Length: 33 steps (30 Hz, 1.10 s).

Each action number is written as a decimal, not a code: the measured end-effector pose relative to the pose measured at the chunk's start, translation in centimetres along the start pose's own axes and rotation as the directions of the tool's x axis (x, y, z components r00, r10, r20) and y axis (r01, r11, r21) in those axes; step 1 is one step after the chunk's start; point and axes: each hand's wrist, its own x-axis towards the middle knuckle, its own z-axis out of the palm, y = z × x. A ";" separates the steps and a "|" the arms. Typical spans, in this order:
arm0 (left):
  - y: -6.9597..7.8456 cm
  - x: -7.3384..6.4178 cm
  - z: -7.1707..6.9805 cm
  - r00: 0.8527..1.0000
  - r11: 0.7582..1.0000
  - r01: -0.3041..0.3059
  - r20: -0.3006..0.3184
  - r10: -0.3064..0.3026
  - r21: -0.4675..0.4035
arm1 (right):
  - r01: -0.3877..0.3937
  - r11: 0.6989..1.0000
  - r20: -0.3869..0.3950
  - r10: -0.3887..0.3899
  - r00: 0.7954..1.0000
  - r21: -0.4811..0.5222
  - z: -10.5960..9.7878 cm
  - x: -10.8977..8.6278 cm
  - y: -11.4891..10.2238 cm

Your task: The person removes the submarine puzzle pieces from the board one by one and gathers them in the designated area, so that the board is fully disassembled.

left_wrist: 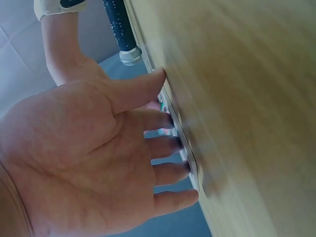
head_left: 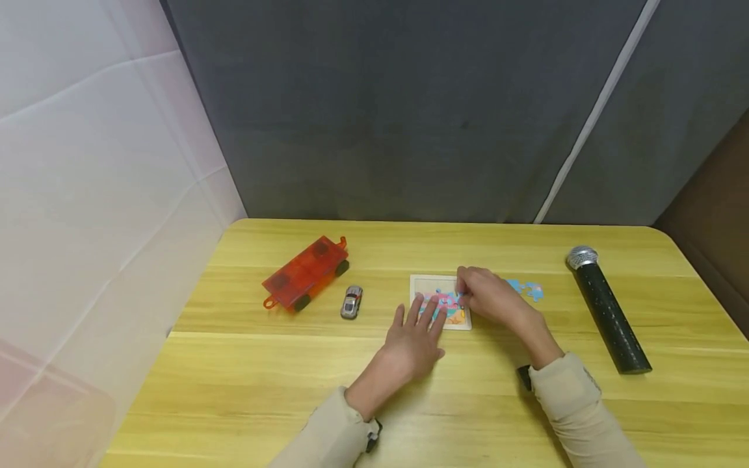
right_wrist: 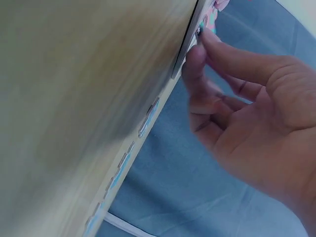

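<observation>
Left grip (head_left: 411, 346) rests spread on the puzzle (head_left: 435, 284), holding nothing; right grip (head_left: 493, 296) pinches a piece (right_wrist: 199, 31) that may jam if tilted

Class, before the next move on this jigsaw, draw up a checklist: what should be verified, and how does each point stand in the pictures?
1. Tray steadied: ok. The left hand rests fingers-spread on the puzzle tray.
2. Right grip: ok. The right hand pinches a small puzzle piece at the tray's right side.
3. That piece seated: cannot tell. The fingers mostly hide it.
4. Picture complete: not ok. Bare tray shows at the top, and loose pieces lie to the right.
5. Space around the tray: ok. The toy car, red trailer and microphone all lie apart from it.
</observation>
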 end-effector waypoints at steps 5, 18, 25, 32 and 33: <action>0.0 0.3 0.2 1.000 1.000 0.007 0.000 -0.007 -0.004 | 0.005 0.991 0.027 -0.009 1.000 0.135 -0.5 -0.1 0.2; 0.1 0.0 -0.1 1.000 1.000 0.011 -0.012 -0.011 0.013 | -0.102 0.950 0.118 0.070 0.991 0.295 -4.6 -1.7 2.8; 0.1 0.0 -0.1 1.000 1.000 0.008 -0.004 -0.008 0.004 | -0.242 0.926 0.295 0.154 0.943 0.291 -7.3 -4.9 7.2; 0.0 -0.1 -0.1 1.000 1.000 0.006 -0.012 -0.006 -0.008 | -0.337 0.917 0.347 0.252 0.904 0.214 -7.8 -6.5 9.1; 0.0 -0.1 -0.1 1.000 1.000 0.006 -0.014 -0.006 -0.007 | -0.346 0.917 0.342 0.266 0.901 0.199 -7.9 -6.6 9.1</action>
